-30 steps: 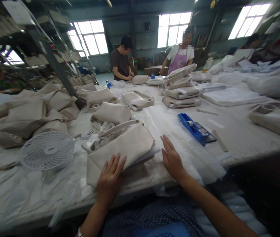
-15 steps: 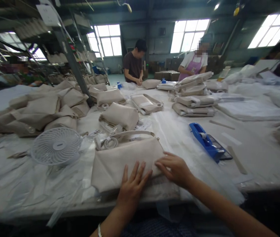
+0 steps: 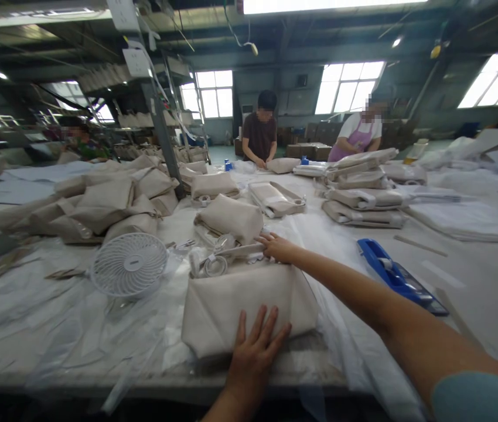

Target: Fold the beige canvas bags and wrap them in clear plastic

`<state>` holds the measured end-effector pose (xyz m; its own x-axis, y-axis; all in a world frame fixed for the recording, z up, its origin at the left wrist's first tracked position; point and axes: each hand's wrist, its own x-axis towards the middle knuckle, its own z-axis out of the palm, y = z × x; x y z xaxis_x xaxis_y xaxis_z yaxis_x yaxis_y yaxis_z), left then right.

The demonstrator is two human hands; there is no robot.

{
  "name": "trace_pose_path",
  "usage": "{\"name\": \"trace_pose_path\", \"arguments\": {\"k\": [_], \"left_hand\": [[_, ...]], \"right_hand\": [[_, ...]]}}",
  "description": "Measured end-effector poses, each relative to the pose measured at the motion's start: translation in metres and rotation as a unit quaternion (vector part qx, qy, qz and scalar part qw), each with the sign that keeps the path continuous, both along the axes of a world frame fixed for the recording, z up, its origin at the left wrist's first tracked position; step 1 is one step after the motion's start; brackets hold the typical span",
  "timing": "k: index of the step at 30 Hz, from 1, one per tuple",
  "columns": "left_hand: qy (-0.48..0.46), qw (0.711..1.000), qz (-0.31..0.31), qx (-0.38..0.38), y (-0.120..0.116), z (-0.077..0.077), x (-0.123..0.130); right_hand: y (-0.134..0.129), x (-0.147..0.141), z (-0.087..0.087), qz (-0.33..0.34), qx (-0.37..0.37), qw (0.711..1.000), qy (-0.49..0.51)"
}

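Observation:
A beige handbag [image 3: 231, 299] lies on its side at the table's front, just before me. My left hand [image 3: 255, 346] rests flat on its front panel, fingers spread. My right hand [image 3: 280, 248] reaches across behind the bag's upper edge. Its fingers are stretched out and apart, at the end of the beige strap [image 3: 240, 251]; whether they touch it I cannot tell. A coiled part of the strap [image 3: 215, 265] sits at the bag's upper left. Another beige bag [image 3: 231, 218] lies right behind, with small clear wrapping next to it.
A white fan [image 3: 129, 265] stands left among plastic sheets. A blue tape dispenser [image 3: 389, 269] lies right. Beige bags are heaped at left [image 3: 103, 202] and stacked at right [image 3: 363, 199]. Clear plastic bags [image 3: 319, 246] spread beside my bag. Two people work across the table.
My right hand has left the bag's right side and moved forward to the strap's end behind it. The strap's raised loop now lies lower. My left hand stays on the bag; the view has tilted up.

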<state>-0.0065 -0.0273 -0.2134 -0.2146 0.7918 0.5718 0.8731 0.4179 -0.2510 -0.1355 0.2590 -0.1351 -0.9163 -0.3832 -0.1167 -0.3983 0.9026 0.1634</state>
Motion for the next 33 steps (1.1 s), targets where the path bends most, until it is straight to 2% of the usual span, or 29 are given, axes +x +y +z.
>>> {"name": "trace_pose_path", "arguments": {"k": [2,4,8,11,14,16,19,23,26,33], "left_hand": [[-0.006,1.0,-0.004,0.0,-0.001,0.0,-0.001],[-0.01,1.0,-0.008,-0.003,-0.002,0.002,-0.001],[-0.016,0.999,-0.015,-0.025,-0.004,0.004,-0.002],[-0.037,0.999,-0.017,-0.022,-0.005,0.005,-0.002],[-0.06,0.998,-0.016,-0.032,-0.005,0.005,-0.001],[-0.071,0.997,-0.017,-0.037,-0.005,0.006,0.0],[-0.091,0.995,-0.018,-0.037,-0.005,0.008,0.0],[-0.112,0.992,-0.018,-0.048,-0.005,0.012,0.0],[-0.123,0.991,-0.023,-0.054,-0.005,0.013,-0.002],[-0.142,0.989,-0.029,-0.03,-0.003,0.011,-0.004]], "right_hand": [[0.0,0.003,0.008,0.01,0.004,1.0,-0.008],[0.001,0.009,0.025,0.012,-0.003,1.0,0.004],[-0.001,0.03,0.074,0.022,-0.035,0.995,0.089],[-0.005,0.058,0.106,0.043,-0.058,0.987,0.145],[-0.016,0.096,0.115,0.023,-0.089,0.982,0.165],[-0.026,0.123,0.107,-0.011,-0.105,0.98,0.172],[-0.041,0.159,0.081,-0.057,-0.15,0.969,0.189],[-0.053,0.189,0.044,-0.115,-0.271,0.928,0.226],[-0.059,0.202,0.021,-0.095,-0.316,0.912,0.244],[-0.078,0.233,-0.024,-0.002,-0.296,0.907,0.299]]}}
